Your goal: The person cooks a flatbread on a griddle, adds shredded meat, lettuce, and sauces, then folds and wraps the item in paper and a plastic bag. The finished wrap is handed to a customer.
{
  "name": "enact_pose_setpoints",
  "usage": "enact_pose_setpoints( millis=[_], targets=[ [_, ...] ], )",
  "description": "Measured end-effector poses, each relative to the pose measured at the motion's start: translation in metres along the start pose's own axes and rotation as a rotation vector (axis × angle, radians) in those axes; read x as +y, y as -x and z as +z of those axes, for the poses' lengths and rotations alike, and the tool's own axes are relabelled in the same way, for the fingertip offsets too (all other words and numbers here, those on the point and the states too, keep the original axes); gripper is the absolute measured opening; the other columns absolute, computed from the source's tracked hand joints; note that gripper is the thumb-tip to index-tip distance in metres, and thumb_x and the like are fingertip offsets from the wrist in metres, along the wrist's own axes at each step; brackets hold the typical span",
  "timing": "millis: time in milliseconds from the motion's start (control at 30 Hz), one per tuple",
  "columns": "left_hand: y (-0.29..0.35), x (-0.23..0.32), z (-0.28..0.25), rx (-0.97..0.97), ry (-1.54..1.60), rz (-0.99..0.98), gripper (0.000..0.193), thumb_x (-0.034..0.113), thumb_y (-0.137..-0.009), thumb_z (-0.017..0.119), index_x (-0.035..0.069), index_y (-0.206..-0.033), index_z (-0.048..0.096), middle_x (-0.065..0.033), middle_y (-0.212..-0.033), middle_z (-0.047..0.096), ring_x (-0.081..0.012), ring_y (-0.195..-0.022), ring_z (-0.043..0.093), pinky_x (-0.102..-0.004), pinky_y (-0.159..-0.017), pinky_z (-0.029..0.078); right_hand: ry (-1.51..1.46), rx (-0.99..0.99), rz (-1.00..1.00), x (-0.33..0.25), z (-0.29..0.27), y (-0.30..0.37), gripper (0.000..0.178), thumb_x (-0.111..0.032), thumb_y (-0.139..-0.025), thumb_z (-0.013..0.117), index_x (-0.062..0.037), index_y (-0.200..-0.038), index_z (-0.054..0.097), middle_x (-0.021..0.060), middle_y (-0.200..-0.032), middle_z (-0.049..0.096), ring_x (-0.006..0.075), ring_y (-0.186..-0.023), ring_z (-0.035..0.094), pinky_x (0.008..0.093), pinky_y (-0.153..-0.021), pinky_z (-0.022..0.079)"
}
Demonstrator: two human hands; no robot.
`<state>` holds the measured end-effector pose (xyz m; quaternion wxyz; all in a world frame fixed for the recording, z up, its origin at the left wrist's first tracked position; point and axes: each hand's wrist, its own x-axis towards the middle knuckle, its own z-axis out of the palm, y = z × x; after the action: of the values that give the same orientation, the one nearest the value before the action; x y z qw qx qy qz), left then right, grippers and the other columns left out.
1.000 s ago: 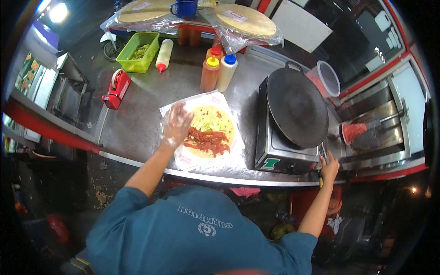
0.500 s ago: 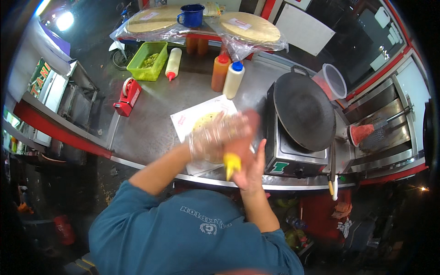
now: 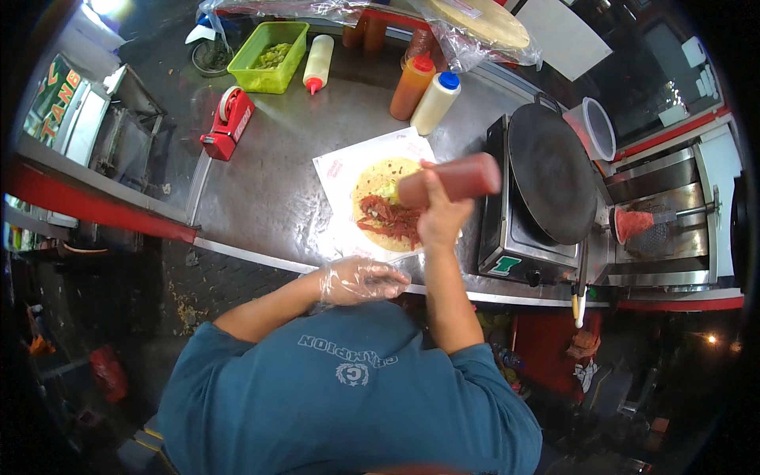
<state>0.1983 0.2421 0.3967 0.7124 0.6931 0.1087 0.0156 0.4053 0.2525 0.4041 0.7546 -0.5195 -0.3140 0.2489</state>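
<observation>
My right hand [image 3: 443, 215], bare, grips a red squeeze bottle [image 3: 465, 177] tipped on its side. Its nozzle end points left, over a flat round tortilla [image 3: 370, 176]. Shredded reddish meat [image 3: 388, 215] lies across the tortilla, with a bit of yellow-green by the bottle's tip; I cannot tell whether that is filling or the nozzle. Under the tortilla is a sheet of white paper [image 3: 334, 169] with faint red print. My left hand [image 3: 360, 281], in a clear plastic glove, hovers at the counter's front edge, just below the paper, fingers stretched out and holding nothing.
On the steel counter [image 3: 261, 202] are a red tape dispenser [image 3: 229, 123], a green tub [image 3: 273, 77] of chopped greens, a white bottle with a red tip [image 3: 318, 63], an orange bottle [image 3: 412, 89] and a blue-capped white bottle [image 3: 436, 104]. A black pan [image 3: 552, 174] sits on a stove at right.
The red bottle has swung from nozzle-down between both hands to tipped over the tortilla in my right hand. My left hand has come away from it, back toward me, uncovering the meat.
</observation>
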Motion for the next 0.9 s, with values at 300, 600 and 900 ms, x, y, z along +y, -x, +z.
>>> enact_pose_setpoints(
  millis=[300,600,900],
  targets=[
    [-0.005,0.024,-0.023,0.225,1.315,-0.098,0.077,0.059,-0.102,0.054,0.001,-0.152,0.043,-0.0192,-0.143,0.059,-0.0294,-0.131,0.059,-0.0476,-0.111,0.048,0.756,-0.783,-0.441,-0.075,-0.002,0.057,0.098,-0.059,-0.087,0.077,-0.0011,-0.156,0.037,0.0240,-0.153,0.046,0.0395,-0.145,0.044,0.0589,-0.124,0.021],
    [-0.031,0.007,-0.216,1.441,-0.520,0.222,0.088,0.020,-0.077,0.091,0.013,-0.148,0.040,-0.0178,-0.135,0.063,-0.0352,-0.125,0.063,-0.0438,-0.106,0.051,0.776,-0.214,0.034,0.108,0.013,-0.126,0.057,-0.020,-0.093,0.073,0.0070,-0.139,0.053,0.0258,-0.133,0.065,0.0407,-0.124,0.063,0.0427,-0.108,0.048],
    [-0.056,-0.024,-0.246,1.659,-0.818,0.425,0.105,0.038,-0.076,0.092,0.007,-0.156,0.033,-0.0226,-0.151,0.050,-0.0378,-0.138,0.052,-0.0478,-0.113,0.044,0.539,-0.069,0.012,0.126,0.083,-0.181,0.064,-0.016,-0.079,0.086,0.0012,-0.132,0.054,0.0226,-0.131,0.065,0.0380,-0.124,0.062,0.0437,-0.105,0.048]
  ],
)
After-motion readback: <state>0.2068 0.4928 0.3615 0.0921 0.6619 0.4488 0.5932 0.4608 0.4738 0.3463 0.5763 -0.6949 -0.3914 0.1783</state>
